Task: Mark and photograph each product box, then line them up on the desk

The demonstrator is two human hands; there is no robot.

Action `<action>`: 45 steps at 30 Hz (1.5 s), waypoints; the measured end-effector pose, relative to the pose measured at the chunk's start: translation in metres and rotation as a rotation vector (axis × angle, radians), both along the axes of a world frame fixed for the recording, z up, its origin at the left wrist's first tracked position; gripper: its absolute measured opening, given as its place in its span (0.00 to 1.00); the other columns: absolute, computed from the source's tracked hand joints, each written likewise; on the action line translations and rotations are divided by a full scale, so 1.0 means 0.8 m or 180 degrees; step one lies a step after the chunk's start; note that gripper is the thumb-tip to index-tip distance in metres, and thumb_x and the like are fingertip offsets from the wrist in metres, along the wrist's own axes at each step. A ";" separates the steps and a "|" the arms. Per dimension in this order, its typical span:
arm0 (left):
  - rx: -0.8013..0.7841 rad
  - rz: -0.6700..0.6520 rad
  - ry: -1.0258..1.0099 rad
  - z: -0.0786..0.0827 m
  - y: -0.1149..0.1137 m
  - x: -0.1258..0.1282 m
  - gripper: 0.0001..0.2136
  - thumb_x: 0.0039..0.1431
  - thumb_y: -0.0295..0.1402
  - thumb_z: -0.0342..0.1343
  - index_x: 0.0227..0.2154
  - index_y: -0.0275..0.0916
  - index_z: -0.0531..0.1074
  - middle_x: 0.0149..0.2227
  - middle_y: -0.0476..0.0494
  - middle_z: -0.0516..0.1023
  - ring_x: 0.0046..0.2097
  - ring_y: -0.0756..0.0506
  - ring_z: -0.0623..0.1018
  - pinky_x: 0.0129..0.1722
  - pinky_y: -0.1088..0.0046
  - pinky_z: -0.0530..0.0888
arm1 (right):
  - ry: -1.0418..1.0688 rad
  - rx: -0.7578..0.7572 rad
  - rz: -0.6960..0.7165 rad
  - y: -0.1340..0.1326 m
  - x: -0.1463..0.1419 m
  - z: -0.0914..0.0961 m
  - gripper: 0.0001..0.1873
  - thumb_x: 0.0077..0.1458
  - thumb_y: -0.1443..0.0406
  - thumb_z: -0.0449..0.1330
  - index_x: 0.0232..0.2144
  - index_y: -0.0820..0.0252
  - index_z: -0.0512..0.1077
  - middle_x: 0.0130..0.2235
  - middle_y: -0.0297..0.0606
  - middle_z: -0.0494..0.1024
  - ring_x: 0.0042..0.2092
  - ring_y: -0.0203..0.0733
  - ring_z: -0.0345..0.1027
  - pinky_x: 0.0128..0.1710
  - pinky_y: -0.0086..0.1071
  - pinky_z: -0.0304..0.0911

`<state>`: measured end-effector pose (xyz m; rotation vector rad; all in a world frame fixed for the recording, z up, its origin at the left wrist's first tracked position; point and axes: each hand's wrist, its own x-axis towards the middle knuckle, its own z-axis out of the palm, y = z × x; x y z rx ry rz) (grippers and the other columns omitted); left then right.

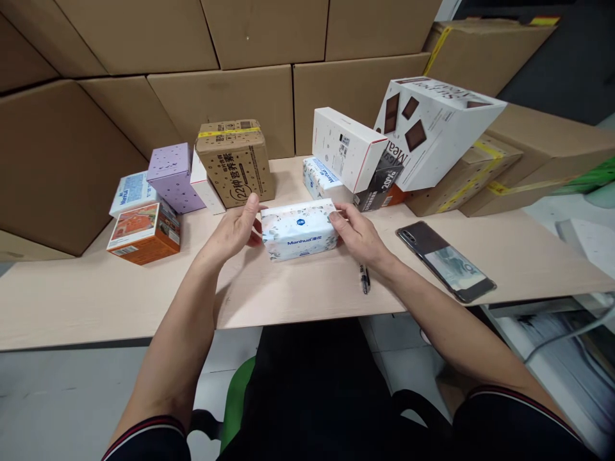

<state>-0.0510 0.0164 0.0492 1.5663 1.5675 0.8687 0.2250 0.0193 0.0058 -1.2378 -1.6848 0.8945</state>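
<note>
A white and pale-blue pack of tissues with a floral print and "Manhua" lettering is at the middle of the table, between my two hands. My left hand is at its left end, with the thumb raised near the top corner and the fingers partly hidden at the side. Gripping the right end, my right hand has its thumb on the front face and its other fingers behind. Below the right hand lies a black pen, its upper part close under the wrist.
Behind stand a brown carton, a purple box, an orange box, another tissue pack, a white box and a tilted chocolate-print box. A phone lies right. Stacked cardboard boxes wall the back.
</note>
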 end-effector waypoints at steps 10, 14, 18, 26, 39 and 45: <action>0.0077 -0.0207 -0.0051 0.001 -0.006 0.010 0.44 0.59 0.73 0.37 0.34 0.33 0.79 0.29 0.36 0.81 0.33 0.41 0.82 0.33 0.67 0.80 | 0.0550 0.0110 0.0324 0.002 -0.003 -0.003 0.25 0.61 0.48 0.58 0.53 0.57 0.71 0.54 0.46 0.80 0.47 0.49 0.75 0.47 0.45 0.70; 0.0515 0.0109 -0.0204 0.001 -0.007 0.012 0.43 0.61 0.70 0.39 0.43 0.32 0.80 0.30 0.38 0.80 0.33 0.43 0.81 0.33 0.69 0.80 | 0.0692 0.0258 0.0084 0.002 -0.003 -0.005 0.20 0.61 0.46 0.59 0.42 0.54 0.69 0.44 0.39 0.79 0.39 0.42 0.72 0.40 0.39 0.68; 0.0683 0.0123 -0.0231 -0.003 -0.004 0.009 0.40 0.63 0.68 0.41 0.44 0.34 0.80 0.27 0.42 0.75 0.30 0.45 0.78 0.32 0.70 0.79 | 0.0492 0.0346 -0.0102 0.000 -0.002 -0.003 0.19 0.63 0.45 0.56 0.33 0.53 0.68 0.34 0.34 0.74 0.37 0.41 0.68 0.40 0.38 0.65; 0.0681 0.0004 -0.0151 -0.007 -0.004 0.004 0.38 0.65 0.66 0.41 0.45 0.35 0.80 0.28 0.43 0.74 0.30 0.45 0.77 0.34 0.69 0.78 | 0.0416 0.0352 -0.0102 -0.001 -0.002 -0.002 0.20 0.63 0.45 0.56 0.33 0.54 0.68 0.36 0.35 0.75 0.39 0.43 0.70 0.41 0.38 0.65; 0.1662 0.0166 0.1152 -0.006 -0.009 0.013 0.37 0.70 0.61 0.36 0.41 0.39 0.83 0.30 0.42 0.76 0.41 0.40 0.76 0.45 0.64 0.71 | -0.1234 0.0558 -0.0454 0.007 0.027 0.014 0.09 0.62 0.56 0.58 0.37 0.55 0.71 0.36 0.41 0.79 0.35 0.47 0.71 0.37 0.41 0.64; 0.1694 0.0201 0.1316 -0.014 -0.002 0.008 0.35 0.70 0.62 0.36 0.37 0.40 0.81 0.27 0.44 0.69 0.41 0.39 0.73 0.45 0.62 0.70 | -0.2024 0.0365 -0.0550 0.007 0.038 0.017 0.12 0.64 0.57 0.55 0.32 0.55 0.72 0.26 0.41 0.75 0.32 0.50 0.70 0.33 0.40 0.58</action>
